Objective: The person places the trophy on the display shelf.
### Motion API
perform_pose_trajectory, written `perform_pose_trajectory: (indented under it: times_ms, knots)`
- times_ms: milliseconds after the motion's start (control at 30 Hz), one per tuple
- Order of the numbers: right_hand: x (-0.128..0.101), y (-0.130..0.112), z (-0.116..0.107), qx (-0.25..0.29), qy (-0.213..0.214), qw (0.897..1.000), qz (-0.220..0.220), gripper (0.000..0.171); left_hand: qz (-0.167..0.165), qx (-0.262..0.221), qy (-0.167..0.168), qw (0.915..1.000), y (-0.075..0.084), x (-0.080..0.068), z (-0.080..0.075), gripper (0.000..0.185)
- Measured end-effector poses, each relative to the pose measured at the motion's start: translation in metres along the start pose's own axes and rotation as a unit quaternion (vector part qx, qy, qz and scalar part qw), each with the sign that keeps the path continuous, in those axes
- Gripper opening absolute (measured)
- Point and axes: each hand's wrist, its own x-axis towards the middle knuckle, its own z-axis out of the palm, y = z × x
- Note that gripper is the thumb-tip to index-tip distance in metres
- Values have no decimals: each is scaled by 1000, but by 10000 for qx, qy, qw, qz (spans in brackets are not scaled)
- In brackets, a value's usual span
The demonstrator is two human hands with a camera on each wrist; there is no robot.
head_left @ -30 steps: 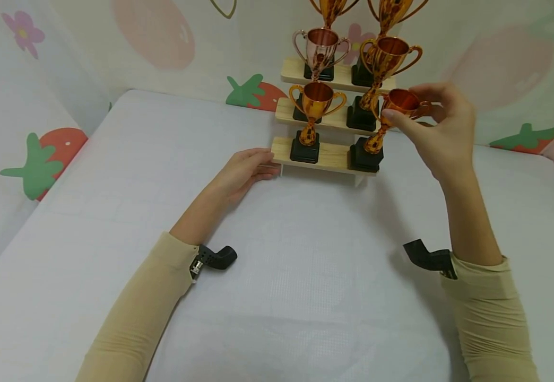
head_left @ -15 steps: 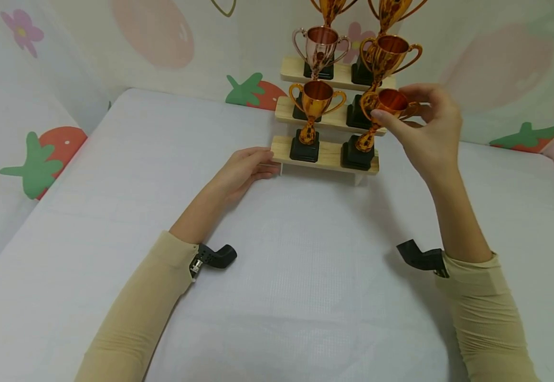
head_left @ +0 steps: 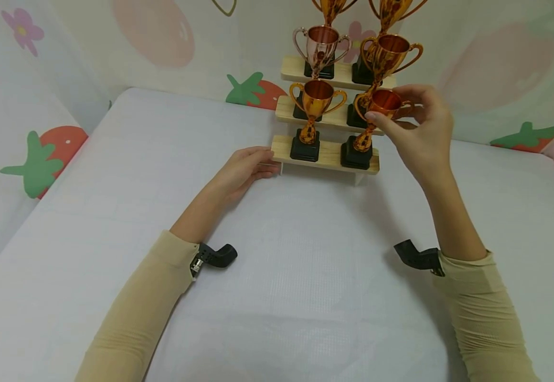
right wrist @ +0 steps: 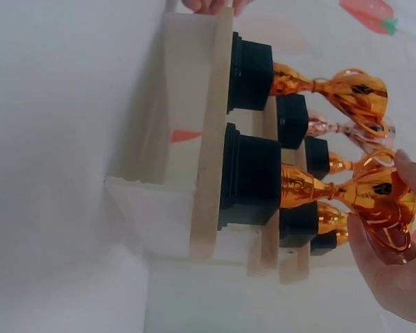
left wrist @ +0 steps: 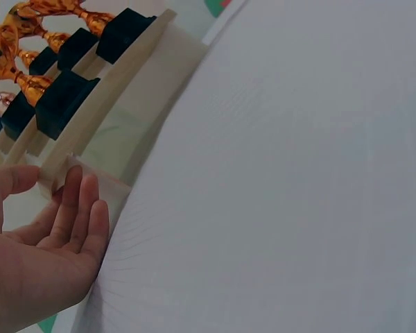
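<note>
A three-tier wooden display rack (head_left: 330,155) stands at the back of the table, bearing several trophies with black square bases. My right hand (head_left: 422,135) grips the cup of a gold trophy (head_left: 364,140), thumb on the front and fingers behind. In the right wrist view, that trophy's black base (right wrist: 251,180) sits upright on the lowest shelf, near its right end. Beside it on the same shelf is another gold trophy (head_left: 316,101). My left hand (head_left: 245,172) holds the left end of the lowest shelf, thumb at its edge and fingers beneath, as the left wrist view shows.
On the middle tier are a pinkish silver trophy (head_left: 319,46) and a gold trophy (head_left: 387,55). Taller gold trophies on the top tier are cut off by the frame. A white cloth covers the table (head_left: 286,276); behind hangs a strawberry-print curtain (head_left: 200,58).
My right hand has moved left with the gold trophy, shifting its base inward from the right end of the lowest shelf. My left hand has stayed in place.
</note>
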Motion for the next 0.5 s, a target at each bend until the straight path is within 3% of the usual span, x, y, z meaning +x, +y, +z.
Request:
perform_pose_trajectory:
  times_ms: [500]
  knots:
    - [-2, 1, 5, 26, -132, 9999, 14, 45, -15, -11, 5, 10000, 0, -1, 0, 46]
